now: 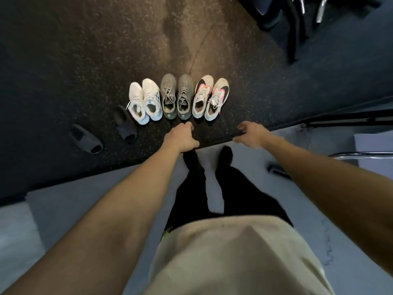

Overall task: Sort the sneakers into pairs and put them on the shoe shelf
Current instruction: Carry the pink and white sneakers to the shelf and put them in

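Grip, left: our left hand [183,137] hangs over the dark floor with its fingers curled loosely inward and nothing in them; its knuckles sit just short of the grey pair's heels.
Grip, right: our right hand [249,134] is held out at the same height, fingers bent downward and relaxed, also holding nothing; it hovers near the heels of the pink-trimmed pair without touching them.
Far left: two black rubber slide sandals [86,139] lie on the dark speckled rubber floor mat [63,81], apart from each other and angled; the nearer one [125,124] lies just beside the white pair.
Left pair: two white mesh sneakers with light blue side stripes [144,101] stand side by side, toes pointing away from us, sides touching.
Middle pair: two grey-green knit lace-up sneakers [177,96] stand together in the same direction, just beside the white pair.
Right pair: two cream running sneakers with black swooshes and pink trim [211,98] stand together, tilted a little to the right, just beside the grey pair.
Row: we see all six sneakers in one line on the mat, sorted in matching twos; we cannot see a shoe shelf from the head view.
Below: we stand on a pale grey floor [106,188] at the mat's edge, in black trousers [212,188] and a beige shirt [234,252].
Upper right: dark furniture with metal legs [302,9], too blurred to name.
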A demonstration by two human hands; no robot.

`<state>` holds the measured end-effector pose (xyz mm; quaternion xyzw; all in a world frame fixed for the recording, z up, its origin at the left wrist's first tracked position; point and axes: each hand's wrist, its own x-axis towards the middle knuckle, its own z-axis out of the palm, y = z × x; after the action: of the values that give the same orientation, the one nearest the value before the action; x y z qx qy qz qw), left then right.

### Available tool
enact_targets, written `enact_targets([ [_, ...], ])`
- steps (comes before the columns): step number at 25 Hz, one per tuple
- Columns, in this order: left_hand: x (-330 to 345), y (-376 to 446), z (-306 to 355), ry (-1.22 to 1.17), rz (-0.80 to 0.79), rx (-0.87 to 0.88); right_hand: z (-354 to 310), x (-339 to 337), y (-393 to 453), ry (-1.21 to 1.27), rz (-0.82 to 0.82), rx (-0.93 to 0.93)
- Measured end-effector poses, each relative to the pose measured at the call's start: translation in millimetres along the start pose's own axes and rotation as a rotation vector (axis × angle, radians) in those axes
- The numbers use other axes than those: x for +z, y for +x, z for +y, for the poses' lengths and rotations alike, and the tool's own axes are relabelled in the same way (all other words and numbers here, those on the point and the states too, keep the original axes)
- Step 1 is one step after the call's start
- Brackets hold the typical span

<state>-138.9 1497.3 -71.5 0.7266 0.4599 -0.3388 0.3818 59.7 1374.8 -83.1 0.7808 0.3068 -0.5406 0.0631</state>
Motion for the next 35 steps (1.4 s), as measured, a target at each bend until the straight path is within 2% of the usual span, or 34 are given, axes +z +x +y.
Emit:
enact_targets([
  [4, 2.1, 103.1, -12.1, 0.022, -0.044, 0.012, -9.4, 6.9, 98.5, 0.008, 0.001, 0.013],
  [13, 98.4, 365.2, -50.3, 0.215, 0.046, 0.071, 10.7, 102.6, 355.0, 0.020, 0.144, -0.116],
  [18, 159.4, 474.8, -74.6, 0.408, 0.142, 0.184, 35.4, 157.4, 470.8, -0.224, 0.173, -0.178],
  [21, 177.2, 512.4, -80.2, 0.481, 0.189, 0.208, 36.3, 176.2, 513.7, -0.271, 0.177, -0.224],
  [24, 183.8, 523.8, -78.4, 0.467, 0.247, 0.209, 36.5, 190.4, 530.1, -0.276, 0.310, -0.209],
  [27, 176.1, 504.4, -73.2, 0.374, 0.220, 0.231, 34.6, 184.5, 510.7, -0.226, 0.382, -0.176],
  [30, 162.3, 456.8, -59.8, 0.316, 0.154, 0.231, 29.9, 164.2, 458.0, -0.199, 0.331, -0.128],
  [35, 108.1, 331.6, -22.1, 0.282, 0.184, 0.262, 9.6, 108.5, 321.2, -0.180, 0.274, -0.158],
])
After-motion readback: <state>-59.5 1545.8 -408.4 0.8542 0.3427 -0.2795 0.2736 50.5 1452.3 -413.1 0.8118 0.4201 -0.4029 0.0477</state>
